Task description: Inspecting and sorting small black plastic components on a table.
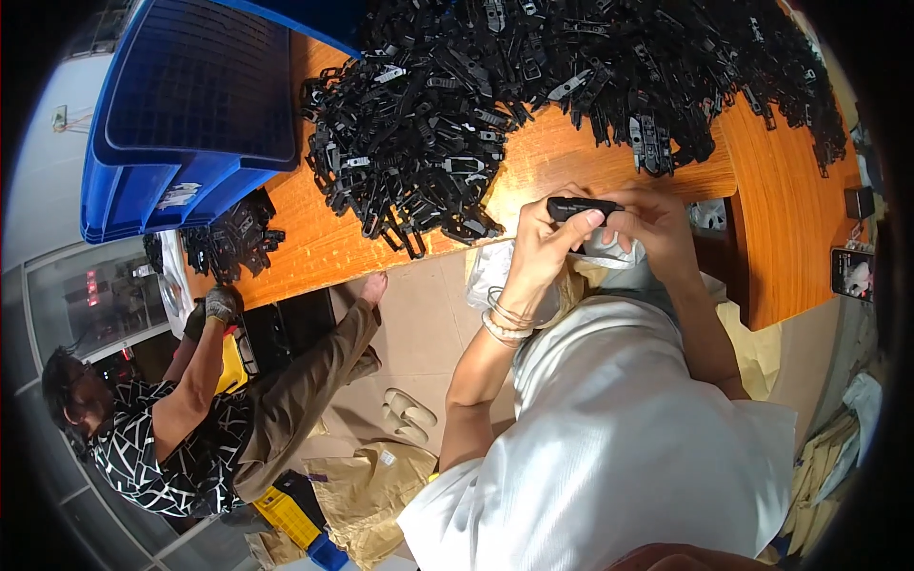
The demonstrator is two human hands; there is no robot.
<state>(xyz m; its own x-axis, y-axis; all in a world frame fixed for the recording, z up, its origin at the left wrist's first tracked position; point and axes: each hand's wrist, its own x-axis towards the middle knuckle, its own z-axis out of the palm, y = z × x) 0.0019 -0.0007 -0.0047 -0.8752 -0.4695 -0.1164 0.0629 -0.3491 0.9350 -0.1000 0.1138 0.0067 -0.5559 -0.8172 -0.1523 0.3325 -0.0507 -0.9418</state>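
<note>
A small, elongated black plastic part (pixel 569 206) is held up between my hands, just off the table's near edge. My left hand (pixel 543 244), with several bracelets at the wrist, pinches it with the thumb along its near side. On its other end the bent fingers of my right hand (pixel 662 230) close in; their tips are partly hidden. Beyond my hands a large heap of similar black plastic parts (pixel 609 57) covers the far side of the wooden table (pixel 543 152). A nearer pile (pixel 409 152) of them lies to the left.
Blue crates (pixel 190 190) stand at the table's left end beside a small pile of black parts (pixel 233 233). A person in grey gloves (pixel 224 303) sits there. At right are a raised wooden panel (pixel 781 228) and a phone (pixel 853 274). Slippers (pixel 409 414) lie on the floor.
</note>
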